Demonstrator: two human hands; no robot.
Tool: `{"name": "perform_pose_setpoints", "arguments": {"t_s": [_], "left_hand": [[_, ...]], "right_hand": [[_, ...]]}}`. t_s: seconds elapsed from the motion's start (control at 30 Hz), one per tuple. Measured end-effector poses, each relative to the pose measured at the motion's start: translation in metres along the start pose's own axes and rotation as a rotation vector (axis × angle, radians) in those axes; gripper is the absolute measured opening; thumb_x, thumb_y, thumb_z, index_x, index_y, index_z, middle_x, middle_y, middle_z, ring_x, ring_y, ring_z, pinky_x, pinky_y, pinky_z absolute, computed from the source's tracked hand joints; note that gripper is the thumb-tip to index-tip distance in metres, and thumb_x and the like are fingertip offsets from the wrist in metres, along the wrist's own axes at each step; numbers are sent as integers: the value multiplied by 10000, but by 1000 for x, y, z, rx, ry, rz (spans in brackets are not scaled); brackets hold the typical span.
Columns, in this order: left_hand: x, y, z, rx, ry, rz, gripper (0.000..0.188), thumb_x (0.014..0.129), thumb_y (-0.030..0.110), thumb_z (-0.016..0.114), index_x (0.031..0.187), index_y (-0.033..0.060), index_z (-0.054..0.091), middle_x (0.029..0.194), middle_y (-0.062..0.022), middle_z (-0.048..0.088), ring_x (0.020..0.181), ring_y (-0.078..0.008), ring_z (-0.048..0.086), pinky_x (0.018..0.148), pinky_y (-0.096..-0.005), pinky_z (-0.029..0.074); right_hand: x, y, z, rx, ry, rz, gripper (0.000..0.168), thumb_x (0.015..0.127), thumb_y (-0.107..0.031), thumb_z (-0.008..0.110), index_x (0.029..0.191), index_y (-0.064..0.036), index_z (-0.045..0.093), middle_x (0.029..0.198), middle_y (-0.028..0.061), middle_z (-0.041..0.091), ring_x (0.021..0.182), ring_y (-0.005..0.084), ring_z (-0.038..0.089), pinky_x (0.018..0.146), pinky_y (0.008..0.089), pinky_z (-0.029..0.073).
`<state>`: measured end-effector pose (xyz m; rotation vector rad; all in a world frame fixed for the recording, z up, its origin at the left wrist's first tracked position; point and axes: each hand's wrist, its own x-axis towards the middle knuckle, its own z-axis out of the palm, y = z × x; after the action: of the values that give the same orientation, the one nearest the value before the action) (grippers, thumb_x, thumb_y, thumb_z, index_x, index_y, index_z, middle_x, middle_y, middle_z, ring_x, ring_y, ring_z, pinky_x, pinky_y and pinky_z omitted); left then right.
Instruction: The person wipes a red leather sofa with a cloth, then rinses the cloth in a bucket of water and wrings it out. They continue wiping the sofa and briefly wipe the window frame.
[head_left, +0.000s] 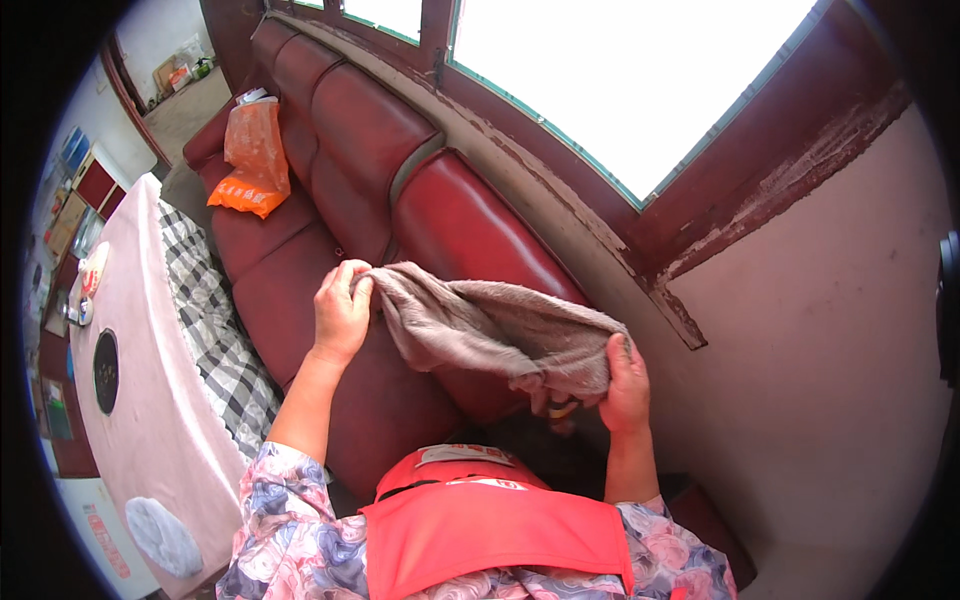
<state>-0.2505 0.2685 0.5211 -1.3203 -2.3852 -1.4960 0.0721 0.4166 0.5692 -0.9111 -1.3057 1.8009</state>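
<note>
A greyish-brown fuzzy cloth (480, 322) is stretched between my two hands, sagging in folds in the middle. My left hand (342, 311) pinches its left corner between thumb and fingers. With the thumb on top, my right hand (627, 382) grips the cloth's right end. A bunched part hangs down near the right hand, with a small yellowish thing beside it that is too blurred to name. Below and behind the cloth is a dark red leather sofa (360, 375). I wear a red apron (495, 536) over flowered sleeves.
An orange plastic bag (255, 157) lies on the sofa's far end. At left stands a table with a pink cover (142, 375) and a black-and-white checked skirt (217, 330); a fluffy pad (163, 536) lies on it. A window (600, 82) and wall (810, 360) border the right.
</note>
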Motion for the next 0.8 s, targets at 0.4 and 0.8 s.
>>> {"name": "perform_pose_setpoints", "arguments": {"t_s": [0.4, 0.8], "left_hand": [[40, -2, -4, 280, -344, 282, 361, 618, -15, 572, 961, 70, 500, 960, -137, 427, 951, -325, 428, 875, -419, 384], [91, -4, 10, -562, -751, -429, 123, 946, 168, 523, 981, 72, 590, 941, 3, 642, 818, -84, 595, 577, -271, 527]], "right_hand": [[-25, -13, -66, 132, -6, -51, 383, 984, -286, 457, 1236, 0, 499, 1197, 108, 578, 1099, 219, 552, 960, 375, 426], [-41, -38, -85, 23, -64, 62, 668, 741, -233, 766, 1258, 54, 456, 1176, 137, 581, 1071, 239, 574, 947, 368, 441]]}}
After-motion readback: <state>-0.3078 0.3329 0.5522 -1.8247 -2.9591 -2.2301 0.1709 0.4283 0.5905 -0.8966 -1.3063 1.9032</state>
